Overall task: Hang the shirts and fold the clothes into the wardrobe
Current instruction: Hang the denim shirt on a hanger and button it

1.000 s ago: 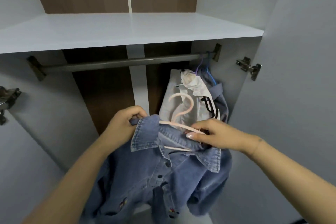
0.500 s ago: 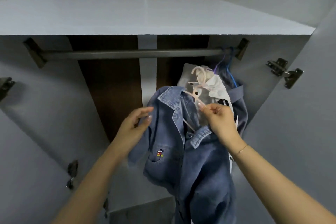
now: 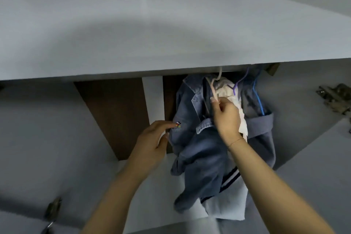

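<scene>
A blue denim shirt (image 3: 197,150) hangs from a pale pink hanger (image 3: 213,89), whose hook runs up behind the white shelf's edge, so the rail is hidden. My right hand (image 3: 226,118) pinches the pink hanger's arm just inside the collar. Left of the shirt, my left hand (image 3: 153,138) has relaxed fingers, with fingertips touching the chest near a small embroidered patch. Behind the denim shirt hang a white garment (image 3: 235,100) on a purple hanger (image 3: 236,86) and a grey-blue garment (image 3: 262,131) on a blue hanger (image 3: 258,99).
A wide white shelf (image 3: 152,30) fills the upper view and covers the rail. The wardrobe's brown back panel (image 3: 114,116) and white divider (image 3: 152,100) are to the left of the clothes. A door hinge (image 3: 334,99) sits on the right side, another hinge (image 3: 53,209) at lower left.
The denim shirt and pink hanger went up and right, the hook now behind the shelf edge. My right hand rose with the hanger. My view moved closer under the shelf.
</scene>
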Demonstrator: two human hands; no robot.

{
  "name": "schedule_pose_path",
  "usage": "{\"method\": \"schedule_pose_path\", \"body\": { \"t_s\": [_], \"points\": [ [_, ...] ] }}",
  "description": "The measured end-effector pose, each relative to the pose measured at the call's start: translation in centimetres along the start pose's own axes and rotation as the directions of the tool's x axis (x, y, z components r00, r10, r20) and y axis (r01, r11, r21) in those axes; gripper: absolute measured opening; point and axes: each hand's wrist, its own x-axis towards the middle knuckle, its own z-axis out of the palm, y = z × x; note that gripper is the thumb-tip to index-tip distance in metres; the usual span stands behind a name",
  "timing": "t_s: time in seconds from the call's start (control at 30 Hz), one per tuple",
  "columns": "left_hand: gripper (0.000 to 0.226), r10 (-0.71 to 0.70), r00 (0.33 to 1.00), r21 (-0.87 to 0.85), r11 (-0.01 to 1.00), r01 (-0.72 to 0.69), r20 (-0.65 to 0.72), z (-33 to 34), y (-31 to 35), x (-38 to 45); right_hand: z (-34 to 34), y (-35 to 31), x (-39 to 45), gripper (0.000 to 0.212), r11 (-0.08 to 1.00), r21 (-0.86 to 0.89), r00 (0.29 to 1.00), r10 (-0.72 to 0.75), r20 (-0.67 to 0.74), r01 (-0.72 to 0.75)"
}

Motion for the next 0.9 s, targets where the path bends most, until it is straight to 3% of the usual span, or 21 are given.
{"method": "schedule_pose_path", "body": {
  "t_s": [0.23, 0.33, 0.47, 0.57, 0.67, 0.83, 0.9],
  "points": [
    [0.031, -0.06, 0.994, -0.025, 0.998, 0.063, 0.095, 3.6, -0.2, 1.5, 1.6, 0.9, 0.3, 0.031, 0.982, -0.164, 0.996, -0.094, 0.006, 0.093],
    [0.031, -0.058, 0.993, -0.039, 0.997, 0.062, 0.1, 4.0, 0.3, 1.1, 1.2, 0.3, -1.6, 0.022, 0.964, -0.191, 0.982, -0.17, 0.087, 0.184],
    [0.032, -0.113, 0.99, -0.055, 0.992, 0.117, 0.081, 3.4, 0.6, -1.4, -1.0, 0.4, -6.5, 0.046, 0.971, -0.097, 0.959, -0.193, 0.208, 0.217],
    [0.034, -0.103, 0.992, -0.043, 0.993, 0.106, 0.076, 2.6, 1.0, -4.1, -3.0, 1.1, -11.1, 0.074, 0.97, -0.154, 0.947, -0.137, 0.29, 0.187],
    [0.038, -0.057, 0.993, 0.012, 0.998, 0.056, 0.1, 1.9, 2.1, -7.4, -5.5, 1.2, -16.3, 0.073, 0.962, -0.233, 0.938, -0.055, 0.343, 0.142],
    [0.052, 0.128, 0.982, 0.374, 0.911, -0.172, 0.141, 1.6, 4.8, -14.0, -10.2, 0.3, -26.0, 0.069, 0.834, -0.55, 0.993, 0.022, 0.119, 0.048],
    [0.055, 0.187, 0.969, 0.424, 0.873, -0.24, 0.162, 1.8, 5.8, -16.8, -12.4, 0.1, -30.0, 0.069, 0.79, -0.612, 0.995, 0.081, 0.052, -0.032]
  ]
}}
